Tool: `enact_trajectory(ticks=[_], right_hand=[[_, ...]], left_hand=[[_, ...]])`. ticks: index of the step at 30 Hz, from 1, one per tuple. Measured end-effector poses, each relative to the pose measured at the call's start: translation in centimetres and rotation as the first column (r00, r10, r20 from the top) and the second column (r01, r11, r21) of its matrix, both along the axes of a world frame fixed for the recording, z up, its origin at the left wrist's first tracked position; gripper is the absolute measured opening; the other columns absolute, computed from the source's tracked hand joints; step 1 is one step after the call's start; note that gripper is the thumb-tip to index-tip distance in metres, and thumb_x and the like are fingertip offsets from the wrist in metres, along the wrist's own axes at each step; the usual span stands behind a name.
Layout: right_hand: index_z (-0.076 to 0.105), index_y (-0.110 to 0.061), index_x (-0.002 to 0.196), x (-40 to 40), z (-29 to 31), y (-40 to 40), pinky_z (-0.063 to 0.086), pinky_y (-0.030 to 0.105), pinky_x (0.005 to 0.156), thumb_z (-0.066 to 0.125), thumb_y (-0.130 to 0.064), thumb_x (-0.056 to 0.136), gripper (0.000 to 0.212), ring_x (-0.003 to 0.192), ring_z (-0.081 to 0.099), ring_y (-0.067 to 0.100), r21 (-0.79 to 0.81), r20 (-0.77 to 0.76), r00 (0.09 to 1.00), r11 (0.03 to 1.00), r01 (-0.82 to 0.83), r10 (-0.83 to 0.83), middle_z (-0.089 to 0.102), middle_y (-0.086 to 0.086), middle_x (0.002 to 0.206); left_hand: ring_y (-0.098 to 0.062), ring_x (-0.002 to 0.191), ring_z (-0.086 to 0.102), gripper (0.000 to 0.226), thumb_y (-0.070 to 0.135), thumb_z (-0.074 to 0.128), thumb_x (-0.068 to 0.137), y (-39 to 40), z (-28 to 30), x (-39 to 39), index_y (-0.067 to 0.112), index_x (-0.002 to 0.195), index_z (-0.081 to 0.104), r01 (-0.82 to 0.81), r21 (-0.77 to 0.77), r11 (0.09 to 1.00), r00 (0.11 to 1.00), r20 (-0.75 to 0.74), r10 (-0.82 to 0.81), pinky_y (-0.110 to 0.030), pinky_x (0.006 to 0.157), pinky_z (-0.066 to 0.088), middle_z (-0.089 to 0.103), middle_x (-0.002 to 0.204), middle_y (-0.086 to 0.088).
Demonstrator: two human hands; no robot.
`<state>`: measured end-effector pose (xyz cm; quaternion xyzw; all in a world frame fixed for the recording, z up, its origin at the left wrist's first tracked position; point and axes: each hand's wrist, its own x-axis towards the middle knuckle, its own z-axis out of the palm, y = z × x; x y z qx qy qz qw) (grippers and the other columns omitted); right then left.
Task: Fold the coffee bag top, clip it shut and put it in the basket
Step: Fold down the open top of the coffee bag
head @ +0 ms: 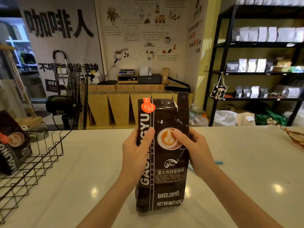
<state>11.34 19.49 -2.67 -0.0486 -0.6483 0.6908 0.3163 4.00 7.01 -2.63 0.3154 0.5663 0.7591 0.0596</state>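
A tall dark brown coffee bag (166, 183) stands upright on the white counter (92, 162) in the middle of the view. Its top is open and unfolded, with one back flap sticking up higher on the right. My left hand (136, 153) grips the bag's left side at mid height, thumb on the front. My right hand (194, 150) holds the right side, thumb pressed on the printed coffee cup. A blue clip (218, 162) lies on the counter just behind my right wrist, mostly hidden. The black wire basket (37, 160) sits at the left.
Another dark coffee bag (13, 142) leans inside the basket's far left. An orange-brown wrapper (294, 137) lies at the counter's right edge. Behind the counter stand a black fan (70, 99), wooden cabinets and black shelves with bags.
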Motion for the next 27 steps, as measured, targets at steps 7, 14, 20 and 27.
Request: enact_trajectory(ticks=[7, 14, 20, 27], right_hand=[[0.069, -0.023, 0.078, -0.4, 1.6, 0.2, 0.058, 0.029, 0.063, 0.065, -0.033, 0.064, 0.018, 0.068, 0.071, 0.020, -0.022, -0.028, 0.999, 1.000, -0.018, 0.018, 0.075, 0.001, 0.071], [0.070, -0.015, 0.075, -0.6, 1.7, 0.2, 0.057, 0.025, 0.055, 0.066, -0.029, 0.063, 0.019, 0.058, 0.069, 0.017, -0.090, -0.038, 0.996, 0.993, -0.079, 0.076, 0.074, 0.003, 0.064], [0.069, -0.019, 0.073, -0.1, 1.9, 0.3, 0.057, 0.023, 0.058, 0.062, -0.035, 0.065, 0.020, 0.062, 0.070, 0.015, 0.024, -0.015, 0.997, 0.997, -0.071, 0.071, 0.074, 0.000, 0.065], [0.043, -0.039, 0.121, 1.4, 3.8, 0.8, 0.055, 0.019, 0.063, 0.050, -0.014, 0.087, 0.042, 0.080, 0.071, 0.012, 0.227, -0.245, 0.969, 0.970, 0.091, -0.033, 0.075, -0.004, 0.078]], left_hand=[[-0.014, 0.063, 0.071, 0.023, 0.038, 0.064, 0.059, -0.5, 2.3, -0.9, 0.024, 0.077, 0.065, 0.099, -0.081, 0.992, 0.994, 0.054, -0.095, -0.024, 0.055, 0.057, 0.074, 0.064, 0.004], [-0.013, 0.054, 0.068, 0.014, 0.032, 0.064, 0.064, -0.6, 3.8, -1.3, 0.020, 0.057, 0.066, 0.046, -0.071, 0.996, 0.999, -0.014, -0.047, -0.023, 0.051, 0.055, 0.071, 0.055, 0.003], [-0.012, 0.055, 0.068, 0.011, 0.033, 0.064, 0.064, -0.7, 3.4, -1.0, 0.023, 0.059, 0.067, 0.046, -0.052, 0.998, 0.999, -0.022, -0.047, -0.021, 0.050, 0.054, 0.071, 0.056, 0.004], [-0.017, 0.086, 0.071, 0.081, 0.018, 0.065, 0.066, -1.6, 5.0, -1.0, 0.049, 0.127, 0.024, 0.107, 0.017, 0.994, 0.970, -0.220, -0.100, -0.028, 0.072, 0.058, 0.074, 0.088, -0.005]])
